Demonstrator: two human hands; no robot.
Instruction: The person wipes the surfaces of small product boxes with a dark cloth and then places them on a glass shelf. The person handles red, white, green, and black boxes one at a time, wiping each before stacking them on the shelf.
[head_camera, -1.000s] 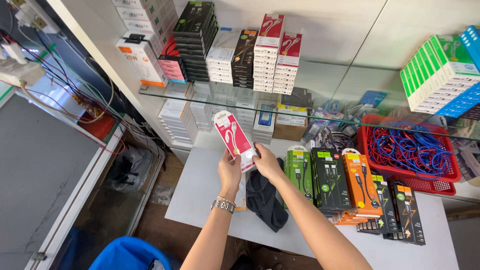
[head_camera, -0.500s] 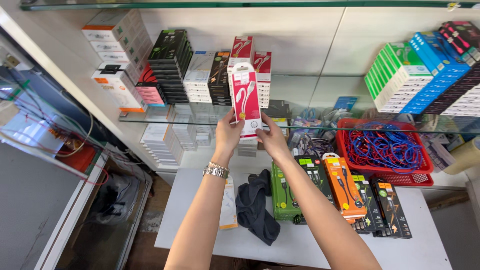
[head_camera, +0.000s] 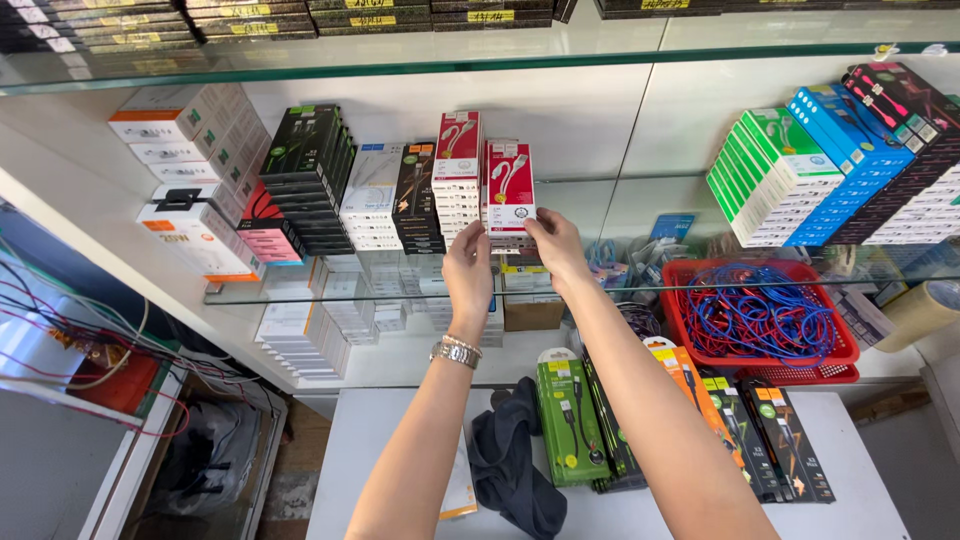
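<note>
Head view, left hand (head_camera: 468, 270) and right hand (head_camera: 553, 243) fingers grasping flat red-and-white cardboard cable box (head_camera: 509, 188), atop matching stack on glass shelf (head_camera: 400, 290), red plastic basket (head_camera: 760, 320) nearby

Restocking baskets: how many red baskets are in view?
1: the red basket, holding blue and red cables, sits on the lower shelf right of the hands, behind the glass shelf's edge. Others may be hidden.

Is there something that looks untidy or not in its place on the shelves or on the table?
Yes. A dark cloth lies crumpled on the white table beside the green box, and blue and red cables sit tangled in the red basket.
</note>
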